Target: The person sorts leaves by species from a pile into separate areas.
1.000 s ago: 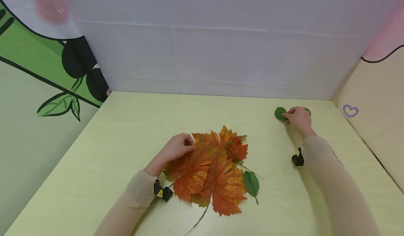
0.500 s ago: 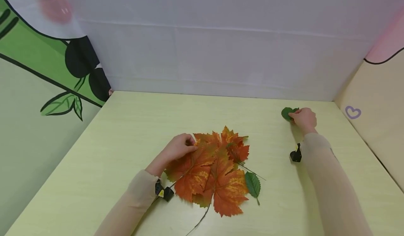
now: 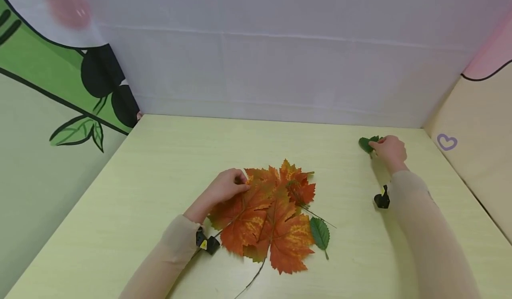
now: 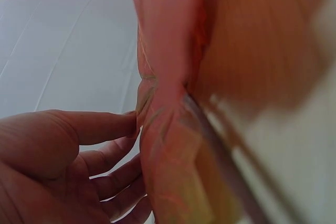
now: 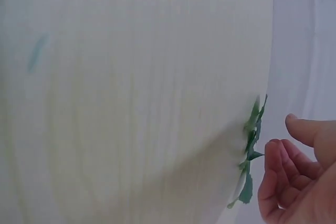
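Observation:
My left hand (image 3: 226, 185) pinches the upper-left edge of a large orange maple leaf (image 3: 244, 214) between thumb and fingers. The left wrist view shows the thumb against that maple leaf (image 4: 168, 40), the other fingers behind it. Another big orange maple leaf (image 3: 290, 241) overlaps it, and a smaller orange leaf (image 3: 304, 190) lies at the pile's upper right. Far right, my right hand (image 3: 390, 150) is at a small cluster of green leaves (image 3: 366, 145). In the right wrist view, its thumb stands apart from the loosely bent fingers, whose tips are right at the green leaves (image 5: 252, 145).
A single green leaf (image 3: 320, 233) lies at the right edge of the orange pile. Thin stems (image 3: 256, 277) stick out toward the front. The pale wooden table (image 3: 152, 152) meets a whitish cloth wall (image 3: 280, 81) at the back, with printed panels at both sides.
My right hand has shifted slightly right, and the green leaf that showed beyond it on the right no longer shows there. The green leaves now appear bunched left of the fingers. My left hand stays put.

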Tool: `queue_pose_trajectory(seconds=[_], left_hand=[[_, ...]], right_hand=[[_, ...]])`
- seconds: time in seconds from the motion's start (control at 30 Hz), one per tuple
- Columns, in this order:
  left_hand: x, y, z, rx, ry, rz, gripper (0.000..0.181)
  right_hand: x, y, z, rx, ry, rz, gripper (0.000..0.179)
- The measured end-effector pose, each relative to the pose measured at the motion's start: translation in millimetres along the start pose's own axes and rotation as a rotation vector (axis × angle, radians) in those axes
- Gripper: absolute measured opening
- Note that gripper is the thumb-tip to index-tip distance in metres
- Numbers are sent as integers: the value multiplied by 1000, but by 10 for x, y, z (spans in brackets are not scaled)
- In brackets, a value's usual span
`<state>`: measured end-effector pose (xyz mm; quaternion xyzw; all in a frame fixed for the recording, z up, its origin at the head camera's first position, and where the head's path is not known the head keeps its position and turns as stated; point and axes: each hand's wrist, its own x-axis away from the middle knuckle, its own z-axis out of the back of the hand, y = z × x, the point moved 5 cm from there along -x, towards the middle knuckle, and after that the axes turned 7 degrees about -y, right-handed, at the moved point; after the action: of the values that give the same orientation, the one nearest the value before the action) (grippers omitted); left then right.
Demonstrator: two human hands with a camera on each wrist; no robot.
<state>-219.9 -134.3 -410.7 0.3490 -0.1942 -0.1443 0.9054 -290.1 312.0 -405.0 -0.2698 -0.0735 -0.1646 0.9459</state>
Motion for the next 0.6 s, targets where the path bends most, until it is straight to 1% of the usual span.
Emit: queue_pose_trajectory(seconds=[0.13, 0.3, 0.4, 0.5, 0.6], left_hand=[[-7, 2, 0, -4, -1, 7, 10], [-9, -1, -2, -7, -1, 7, 10], [-11, -6, -6, -4, -3, 7, 10], [-14, -12, -11, -5, -6, 2, 10], [-20, -12, -9, -7, -1, -7, 10]], right_hand=[[105, -70, 8, 30, -15, 87, 45], [310, -181, -38, 33, -38, 232, 39], [459, -236, -105, 4, -90, 302, 36], [619, -301, -185, -25, -157, 356, 32], [779, -374, -254, -21, -198, 405, 27]])
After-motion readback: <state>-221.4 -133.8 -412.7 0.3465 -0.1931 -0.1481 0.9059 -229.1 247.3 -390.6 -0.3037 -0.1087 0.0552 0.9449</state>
